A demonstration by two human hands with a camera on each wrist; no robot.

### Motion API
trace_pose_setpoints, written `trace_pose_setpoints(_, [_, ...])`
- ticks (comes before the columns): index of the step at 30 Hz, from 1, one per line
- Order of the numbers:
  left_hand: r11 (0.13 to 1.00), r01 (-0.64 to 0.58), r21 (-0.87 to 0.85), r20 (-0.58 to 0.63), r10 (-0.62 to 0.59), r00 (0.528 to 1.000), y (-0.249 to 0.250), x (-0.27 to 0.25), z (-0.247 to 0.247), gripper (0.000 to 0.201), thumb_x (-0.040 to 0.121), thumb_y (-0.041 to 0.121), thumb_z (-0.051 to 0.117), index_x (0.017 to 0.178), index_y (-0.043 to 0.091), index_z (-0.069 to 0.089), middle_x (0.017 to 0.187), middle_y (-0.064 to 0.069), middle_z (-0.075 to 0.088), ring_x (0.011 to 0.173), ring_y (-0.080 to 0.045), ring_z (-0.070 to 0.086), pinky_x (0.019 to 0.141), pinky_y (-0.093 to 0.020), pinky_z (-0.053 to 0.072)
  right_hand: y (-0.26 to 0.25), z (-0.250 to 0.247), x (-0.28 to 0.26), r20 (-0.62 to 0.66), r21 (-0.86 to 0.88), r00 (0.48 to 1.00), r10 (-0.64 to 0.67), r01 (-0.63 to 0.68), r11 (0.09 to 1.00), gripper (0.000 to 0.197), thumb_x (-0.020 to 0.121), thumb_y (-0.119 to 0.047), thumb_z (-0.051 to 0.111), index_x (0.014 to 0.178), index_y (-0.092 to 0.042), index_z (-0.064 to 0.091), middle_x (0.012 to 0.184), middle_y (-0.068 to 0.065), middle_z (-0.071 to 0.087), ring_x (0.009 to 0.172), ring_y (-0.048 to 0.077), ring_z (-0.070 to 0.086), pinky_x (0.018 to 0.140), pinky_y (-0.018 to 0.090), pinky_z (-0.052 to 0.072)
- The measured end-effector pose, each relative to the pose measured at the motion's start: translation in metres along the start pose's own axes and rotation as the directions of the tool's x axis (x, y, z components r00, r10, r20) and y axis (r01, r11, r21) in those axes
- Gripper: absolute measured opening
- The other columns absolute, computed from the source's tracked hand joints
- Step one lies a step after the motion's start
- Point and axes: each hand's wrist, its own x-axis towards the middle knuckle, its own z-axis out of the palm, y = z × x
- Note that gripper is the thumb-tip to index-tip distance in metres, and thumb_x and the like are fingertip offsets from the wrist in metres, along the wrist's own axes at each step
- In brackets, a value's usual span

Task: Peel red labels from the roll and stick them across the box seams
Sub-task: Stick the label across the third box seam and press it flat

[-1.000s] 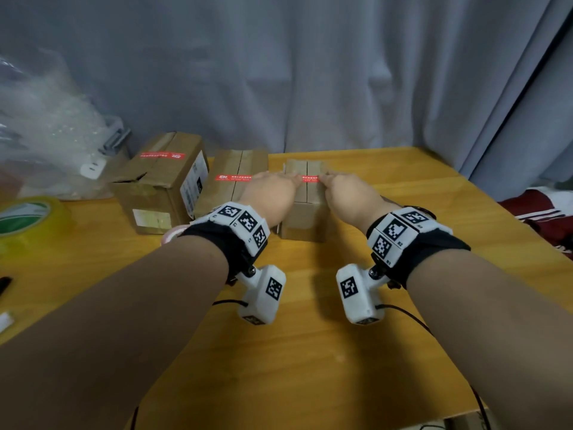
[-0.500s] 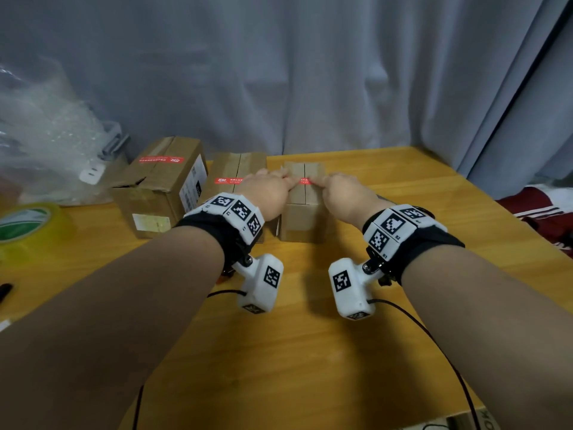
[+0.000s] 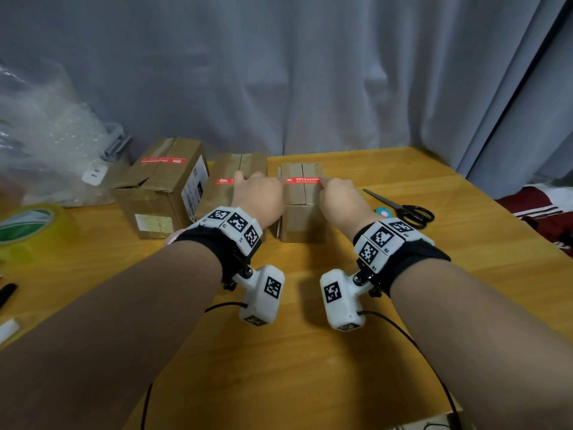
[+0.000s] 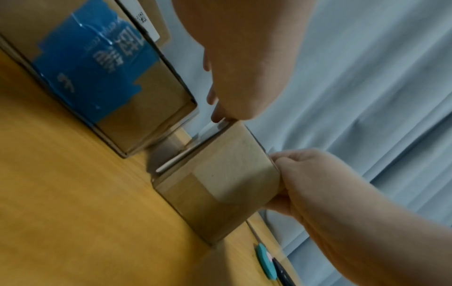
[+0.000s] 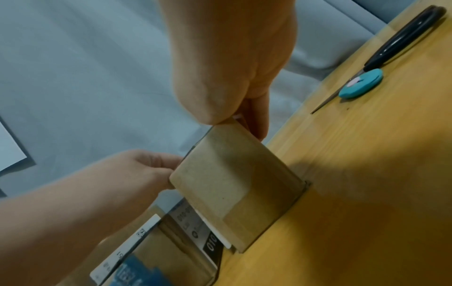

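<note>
Three cardboard boxes stand in a row at the back of the wooden table [image 3: 310, 352]. The small right box [image 3: 302, 212] [image 4: 232, 174] [image 5: 232, 183] carries a red label [image 3: 302, 180] across its top seam. My left hand [image 3: 259, 193] [image 4: 244, 67] grips the box's top left edge with curled fingers. My right hand [image 3: 338, 197] [image 5: 232, 67] pinches the top right edge, one fingertip on the label's right end. The middle box [image 3: 235, 169] [image 4: 110, 77] and the left box [image 3: 161, 187] each bear a red label [image 3: 224, 180] [image 3: 163, 160].
Black-handled scissors [image 3: 400, 207] [image 5: 403, 38] and a teal round object [image 3: 384, 211] [image 5: 360, 83] lie right of the small box. At the far left are a yellow-green tape roll [image 3: 28, 225] and bubble wrap [image 3: 40, 135]. A grey curtain [image 3: 310, 72] hangs behind.
Both hands slid apart from the middle of the label to the small box's left and right edges, uncovering the label. The boxes have not moved.
</note>
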Motion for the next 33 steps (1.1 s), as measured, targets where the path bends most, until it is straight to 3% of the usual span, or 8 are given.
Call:
trace_pose_setpoints(6, [0.981, 0.061, -0.187, 0.095, -0.043, 0.995, -0.019, 0.012, -0.003, 0.041, 0.099, 0.03, 0.036, 0.138, 0.043, 0.042, 0.119, 0.002, 0.062, 0.129, -0.021, 0.04, 0.104, -0.042, 0.021, 0.003, -0.003, 0.011, 0.04, 0.016, 0.998, -0.041, 0.04, 0.999, 0.043, 0.095, 0.0, 0.03, 0.134, -0.003, 0.046, 0.114, 0.022, 0.063, 0.098, 0.037, 0.06, 0.074, 0.034, 0.047])
trace_pose_setpoints(11, [0.977, 0.088, -0.194, 0.179, -0.053, 0.982, -0.033, 0.025, -0.006, 0.04, 0.092, 0.049, 0.048, 0.132, 0.055, 0.042, 0.14, 0.003, 0.049, 0.132, -0.026, 0.03, 0.103, -0.045, 0.022, 0.006, -0.009, 0.029, 0.084, 0.027, 0.994, -0.07, 0.068, 0.997, 0.051, 0.096, -0.006, 0.029, 0.147, -0.013, 0.031, 0.114, 0.019, 0.063, 0.095, 0.033, 0.061, 0.079, 0.039, 0.052])
trace_pose_setpoints(14, [0.984, 0.051, -0.171, 0.106, -0.033, 0.994, -0.028, 0.032, -0.006, 0.04, 0.086, 0.054, 0.054, 0.127, 0.051, 0.051, 0.142, 0.009, 0.047, 0.129, -0.023, 0.032, 0.097, -0.042, 0.025, 0.009, -0.015, 0.044, 0.086, 0.052, 0.994, -0.065, 0.061, 0.997, 0.042, 0.096, -0.011, 0.032, 0.134, -0.012, 0.051, 0.107, 0.015, 0.065, 0.096, 0.032, 0.061, 0.082, 0.036, 0.051])
trace_pose_setpoints(17, [0.985, -0.03, -0.171, 0.036, 0.036, 0.999, -0.015, 0.038, -0.003, 0.037, 0.082, 0.057, 0.058, 0.117, 0.044, 0.063, 0.14, 0.013, 0.048, 0.128, -0.021, 0.032, 0.099, -0.042, 0.024, 0.004, -0.02, 0.053, 0.099, 0.003, 0.994, -0.053, 0.053, 0.999, 0.048, 0.09, -0.052, 0.039, 0.092, -0.011, 0.064, 0.088, 0.008, 0.063, 0.087, 0.029, 0.059, 0.076, 0.034, 0.049])
trace_pose_setpoints(20, [0.979, -0.122, -0.163, 0.04, 0.13, 0.991, -0.016, 0.044, -0.003, 0.03, 0.088, 0.048, 0.054, 0.117, 0.044, 0.063, 0.146, 0.016, 0.042, 0.134, -0.018, 0.027, 0.105, -0.043, 0.02, 0.004, -0.022, 0.054, 0.198, -0.206, 0.979, -0.044, 0.086, 0.975, 0.082, 0.066, -0.084, 0.042, 0.101, -0.012, 0.061, 0.098, 0.006, 0.065, 0.094, 0.024, 0.058, 0.082, 0.039, 0.052])
trace_pose_setpoints(25, [0.966, -0.235, -0.107, 0.047, 0.241, 0.969, -0.033, 0.054, -0.011, 0.034, 0.093, 0.04, 0.051, 0.126, 0.045, 0.055, 0.15, 0.019, 0.036, 0.144, -0.014, 0.016, 0.114, -0.04, 0.005, 0.019, -0.025, 0.063, 0.276, -0.194, 0.957, -0.088, 0.145, 0.97, 0.094, 0.077, -0.053, 0.063, 0.15, -0.013, 0.019, 0.155, 0.005, 0.031, 0.14, 0.026, 0.031, 0.112, 0.041, 0.034])
trace_pose_setpoints(30, [0.914, -0.393, -0.097, 0.149, 0.404, 0.902, -0.016, 0.059, -0.008, 0.069, 0.089, 0.055, 0.048, 0.149, 0.033, 0.022, 0.16, 0.009, 0.014, 0.148, -0.015, 0.008, 0.12, -0.039, 0.003, 0.032, -0.03, 0.071, 0.377, -0.19, 0.923, -0.07, 0.152, 0.97, 0.095, 0.073, -0.05, 0.065, 0.15, -0.039, 0.01, 0.161, -0.007, 0.009, 0.147, 0.028, 0.009, 0.118, 0.052, 0.014])
trace_pose_setpoints(33, [0.889, -0.458, -0.018, 0.232, 0.449, 0.863, -0.009, 0.061, 0.003, 0.076, 0.091, 0.054, 0.044, 0.152, 0.026, 0.008, 0.162, 0.003, 0.003, 0.149, -0.016, 0.007, 0.12, -0.037, 0.004, 0.038, -0.028, 0.072, 0.397, -0.078, 0.912, -0.105, 0.148, 0.986, 0.092, 0.074, -0.043, 0.067, 0.148, -0.043, 0.012, 0.161, -0.01, 0.006, 0.148, 0.027, 0.001, 0.119, 0.05, 0.011])
